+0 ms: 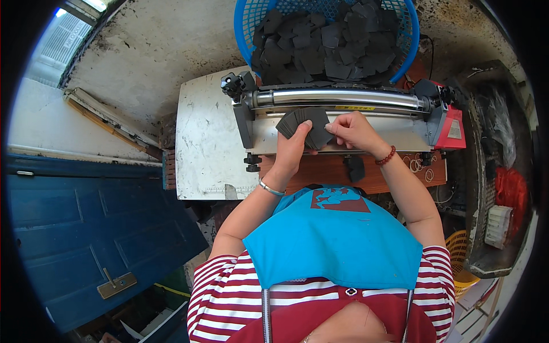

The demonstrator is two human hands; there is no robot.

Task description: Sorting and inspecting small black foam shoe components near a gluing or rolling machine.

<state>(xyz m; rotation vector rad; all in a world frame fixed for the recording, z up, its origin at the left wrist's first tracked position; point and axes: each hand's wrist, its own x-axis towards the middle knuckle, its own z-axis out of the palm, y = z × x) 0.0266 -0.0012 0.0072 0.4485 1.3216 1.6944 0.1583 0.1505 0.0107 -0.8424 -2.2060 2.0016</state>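
Observation:
My left hand (293, 147) grips a fanned stack of thin black square sheets (320, 136), its thumb lying across the top. At the stack's right edge, the thumb and forefinger of my right hand (353, 131) are pinched together on the edge of the outermost sheet. Both hands are over the metal bed of a roller machine (343, 97), which has a shiny roller, black end brackets and a red right end. Below the bed, a few black pieces (355, 168) lie on the brown wooden tabletop (320, 170).
Behind the machine stands a blue plastic basket (240, 28) heaped with black pieces. White bands (420, 164) lie on the tabletop at right. A white board (206, 137) is left of the machine, a blue door (80, 228) farther left. A yellow basket (457, 251) sits low at right.

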